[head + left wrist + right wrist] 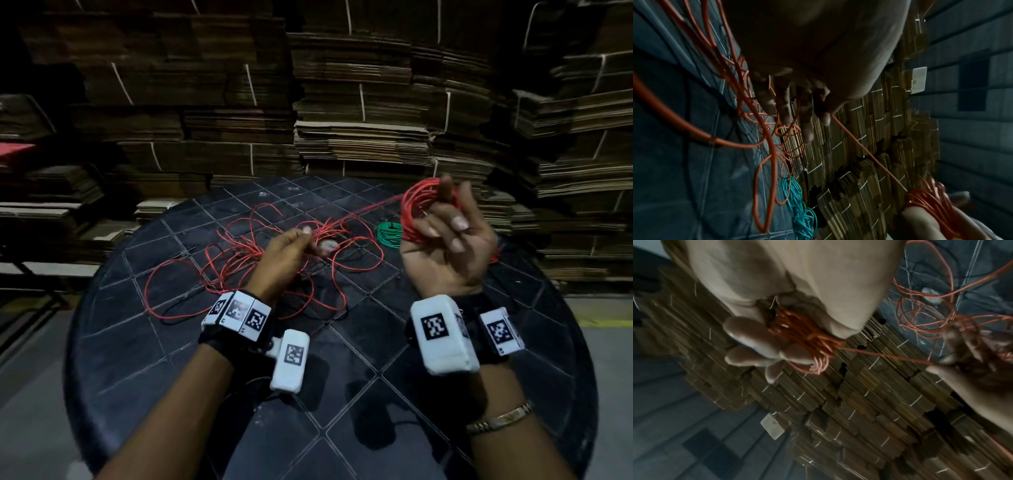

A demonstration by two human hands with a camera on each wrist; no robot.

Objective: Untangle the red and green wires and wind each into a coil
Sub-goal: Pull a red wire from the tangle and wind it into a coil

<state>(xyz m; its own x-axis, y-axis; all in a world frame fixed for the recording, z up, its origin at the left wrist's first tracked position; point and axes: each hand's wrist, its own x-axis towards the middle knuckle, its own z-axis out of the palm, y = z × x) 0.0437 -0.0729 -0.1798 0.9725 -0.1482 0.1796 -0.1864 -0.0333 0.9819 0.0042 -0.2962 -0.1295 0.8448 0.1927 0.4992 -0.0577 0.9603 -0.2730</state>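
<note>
Right hand, right of centre in the head view, is facing palm up with its fingers curling round a red wire coil; the turns are passing around the fingers, and the forefinger is standing up through the loop. In the right wrist view the same coil is sitting bunched between thumb and fingers, held firmly.

Left hand, at centre frame, is pinching a single red strand between thumb and fingertips; the remaining fingers are lying loosely curled. That strand is running taut from the pinch toward the coil in the right hand, which is showing at the lower right of the left wrist view.

The loose red wire is lying in wide loops at centre left of the head view, spreading over the round black table beneath and beyond the left hand.

The green wire is resting on the table as a small bundle, just left of the right hand and apart from the red loops.

Stacks of flattened cardboard are filling the upper frame behind the table.
</note>
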